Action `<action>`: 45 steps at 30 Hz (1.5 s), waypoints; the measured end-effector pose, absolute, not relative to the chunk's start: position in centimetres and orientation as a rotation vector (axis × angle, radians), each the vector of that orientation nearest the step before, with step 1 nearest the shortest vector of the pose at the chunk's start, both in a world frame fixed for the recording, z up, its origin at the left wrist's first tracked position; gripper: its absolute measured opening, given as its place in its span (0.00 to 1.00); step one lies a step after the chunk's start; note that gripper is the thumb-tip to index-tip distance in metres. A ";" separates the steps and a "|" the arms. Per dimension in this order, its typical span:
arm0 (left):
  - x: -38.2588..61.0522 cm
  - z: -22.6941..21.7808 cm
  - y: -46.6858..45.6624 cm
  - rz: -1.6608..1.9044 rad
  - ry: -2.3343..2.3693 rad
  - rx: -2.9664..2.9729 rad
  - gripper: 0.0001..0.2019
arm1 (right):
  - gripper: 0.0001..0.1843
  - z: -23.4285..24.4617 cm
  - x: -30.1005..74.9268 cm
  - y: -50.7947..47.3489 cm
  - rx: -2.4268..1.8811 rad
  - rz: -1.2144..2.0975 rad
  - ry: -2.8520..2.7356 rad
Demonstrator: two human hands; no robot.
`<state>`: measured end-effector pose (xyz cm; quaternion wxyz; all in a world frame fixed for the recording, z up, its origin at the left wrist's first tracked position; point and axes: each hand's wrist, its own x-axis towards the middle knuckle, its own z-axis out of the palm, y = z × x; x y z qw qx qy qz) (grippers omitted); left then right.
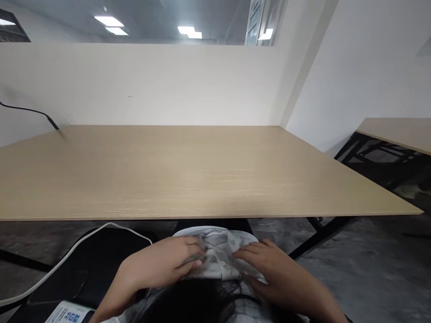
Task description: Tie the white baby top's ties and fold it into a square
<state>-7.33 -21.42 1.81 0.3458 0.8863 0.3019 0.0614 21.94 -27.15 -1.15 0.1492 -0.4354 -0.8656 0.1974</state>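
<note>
A folded white shirt (218,262) with a small dark print, a collar and a button placket lies on my lap, below the front edge of the table. My left hand (168,260) holds its left side, thumb near and fingers on the far side. On the opposite side, my right hand (269,269) grips the shirt with fingers bent over it and the thumb lower down. Dark hair covers part of the view just below the shirt, hiding what lies beneath.
A wide light-wood table (202,170) stretches ahead to a white wall (185,85) with a window above. A black cable (30,109) is at the far left. A white cord (77,246) runs over a black chair (97,255), near a printed package (69,312). Another table (400,130) stands right.
</note>
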 end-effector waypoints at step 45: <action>-3.0 -2.9 -20.1 0.394 0.656 2.046 0.15 | 0.02 -6.4 18.4 -24.5 -1.154 0.602 -1.930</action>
